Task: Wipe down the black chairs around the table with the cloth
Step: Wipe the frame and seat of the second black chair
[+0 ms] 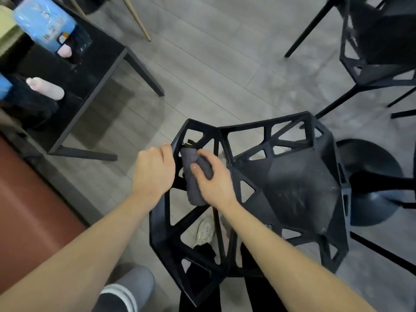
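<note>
Here the left hand grips the chair frame to steady it, while the right hand clasps the bunched cloth against a strut to rub it.

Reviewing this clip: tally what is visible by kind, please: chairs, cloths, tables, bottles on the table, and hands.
Black chairs: 2, the near one and another at upper right
Grey cloth: 1, held by the right hand
Black table: 1
Pale bottles: 2
Hands: 2, counting the left hand
Total: 8
</note>
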The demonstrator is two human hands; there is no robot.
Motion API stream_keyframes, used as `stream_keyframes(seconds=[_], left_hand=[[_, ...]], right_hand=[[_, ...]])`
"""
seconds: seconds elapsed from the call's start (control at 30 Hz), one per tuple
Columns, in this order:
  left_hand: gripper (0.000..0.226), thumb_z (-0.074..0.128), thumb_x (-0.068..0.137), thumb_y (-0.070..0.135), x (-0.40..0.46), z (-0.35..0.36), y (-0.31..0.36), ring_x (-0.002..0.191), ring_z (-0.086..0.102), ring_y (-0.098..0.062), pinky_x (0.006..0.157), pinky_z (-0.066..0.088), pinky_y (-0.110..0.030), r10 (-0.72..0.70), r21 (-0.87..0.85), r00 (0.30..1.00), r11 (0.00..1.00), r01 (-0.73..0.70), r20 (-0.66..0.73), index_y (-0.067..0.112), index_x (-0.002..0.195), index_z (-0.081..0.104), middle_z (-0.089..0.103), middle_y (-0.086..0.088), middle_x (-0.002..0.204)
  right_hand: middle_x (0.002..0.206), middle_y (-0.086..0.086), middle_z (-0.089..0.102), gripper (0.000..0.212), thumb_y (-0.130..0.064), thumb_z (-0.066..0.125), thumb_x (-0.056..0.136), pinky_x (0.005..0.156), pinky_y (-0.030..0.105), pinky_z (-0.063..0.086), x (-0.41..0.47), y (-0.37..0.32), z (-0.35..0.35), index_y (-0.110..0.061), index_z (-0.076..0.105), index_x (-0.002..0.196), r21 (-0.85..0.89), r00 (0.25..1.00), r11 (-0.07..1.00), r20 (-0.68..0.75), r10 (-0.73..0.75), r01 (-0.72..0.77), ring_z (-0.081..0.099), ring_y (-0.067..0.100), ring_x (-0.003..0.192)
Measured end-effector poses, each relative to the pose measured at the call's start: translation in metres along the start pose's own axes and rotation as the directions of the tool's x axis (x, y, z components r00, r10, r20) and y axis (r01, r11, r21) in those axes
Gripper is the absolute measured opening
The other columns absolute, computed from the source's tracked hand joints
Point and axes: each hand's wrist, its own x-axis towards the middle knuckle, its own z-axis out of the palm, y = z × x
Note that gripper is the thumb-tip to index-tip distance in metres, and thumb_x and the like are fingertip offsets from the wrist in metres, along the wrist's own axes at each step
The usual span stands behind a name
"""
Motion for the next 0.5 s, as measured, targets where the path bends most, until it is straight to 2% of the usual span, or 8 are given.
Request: stream_keyframes(seconds=[0.07,0.17,0.2,0.27,0.3,0.37,0.43,0.5], left_hand=[[0.052,0.038,0.114,0.024,-0.003,-0.002,0.006,0.058,0.046,-0.029,0.064,0.035,-0.035,0.028,-0.013,0.999,1.000,-0.028,-0.038,0.009,0.064,0.043,0.047,-0.008,0.057],[0.050,0.040,0.113,0.030,-0.014,-0.005,0.012,0.055,0.046,-0.018,0.058,0.031,-0.032,0.092,-0.053,0.987,0.994,-0.100,-0.128,0.022,0.064,0.047,0.052,-0.005,0.059],[0.044,0.042,0.112,0.031,-0.018,-0.005,0.012,0.060,0.050,-0.016,0.062,0.035,-0.032,0.106,-0.086,0.981,0.989,-0.121,-0.162,0.023,0.071,0.058,0.058,-0.002,0.066],[0.032,0.045,0.111,0.033,-0.031,-0.007,0.008,0.078,0.063,-0.012,0.076,0.049,-0.032,0.077,-0.199,0.971,0.972,-0.124,-0.227,0.022,0.108,0.075,0.072,0.004,0.090],[0.031,0.047,0.111,0.033,-0.042,-0.007,0.006,0.088,0.066,-0.010,0.085,0.053,-0.031,0.053,-0.248,0.968,0.962,-0.115,-0.245,0.021,0.124,0.073,0.073,0.005,0.101],[0.035,0.047,0.113,0.032,-0.074,-0.006,-0.002,0.112,0.064,-0.007,0.101,0.049,-0.026,0.047,-0.271,0.971,0.956,-0.112,-0.235,0.020,0.143,0.061,0.070,0.003,0.124],[0.046,0.046,0.115,0.032,-0.115,0.002,-0.015,0.138,0.049,-0.002,0.115,0.034,-0.015,0.076,-0.231,0.978,0.965,-0.121,-0.193,0.019,0.159,0.045,0.055,0.006,0.153],[0.056,0.043,0.116,0.031,-0.154,0.014,-0.030,0.147,0.030,0.011,0.116,0.019,-0.003,0.098,-0.203,0.979,0.970,-0.134,-0.179,0.019,0.168,0.029,0.036,0.011,0.166]], right_hand=[[0.118,-0.022,0.068,0.030,-0.031,0.069,0.101,0.098,0.015,0.046,0.015,0.015,-0.037,-0.035,0.068,0.131,-0.095,0.997,0.995,0.073,0.005,0.002,0.062,-0.002,0.110],[0.128,-0.012,0.069,0.035,-0.043,0.070,0.097,0.107,0.035,0.052,0.038,0.039,-0.083,-0.036,0.070,0.131,-0.011,0.975,0.982,-0.121,0.186,-0.189,0.064,0.011,0.119],[0.131,-0.010,0.069,0.039,-0.049,0.073,0.092,0.109,0.040,0.053,0.034,0.045,-0.092,-0.037,0.070,0.129,0.046,0.958,0.969,-0.141,0.249,-0.245,0.064,0.013,0.122],[0.135,-0.009,0.067,0.051,-0.056,0.080,0.082,0.106,0.042,0.057,0.012,0.060,-0.095,-0.039,0.070,0.129,0.062,0.946,0.950,-0.090,0.311,-0.307,0.065,0.015,0.123],[0.133,-0.010,0.067,0.054,-0.056,0.083,0.078,0.103,0.042,0.058,-0.001,0.069,-0.091,-0.040,0.069,0.128,0.039,0.943,0.943,-0.042,0.331,-0.330,0.065,0.015,0.121],[0.128,-0.011,0.068,0.050,-0.050,0.086,0.078,0.101,0.042,0.059,-0.024,0.079,-0.078,-0.041,0.069,0.124,-0.004,0.927,0.928,0.047,0.372,-0.372,0.065,0.015,0.118],[0.131,-0.009,0.066,0.044,-0.041,0.083,0.087,0.104,0.040,0.056,-0.035,0.097,-0.060,-0.039,0.068,0.128,-0.017,0.917,0.919,0.066,0.394,-0.393,0.063,0.018,0.122],[0.140,-0.004,0.063,0.045,-0.041,0.076,0.094,0.107,0.036,0.050,-0.039,0.112,-0.039,-0.037,0.064,0.137,-0.040,0.905,0.906,0.035,0.423,-0.422,0.059,0.022,0.131]])
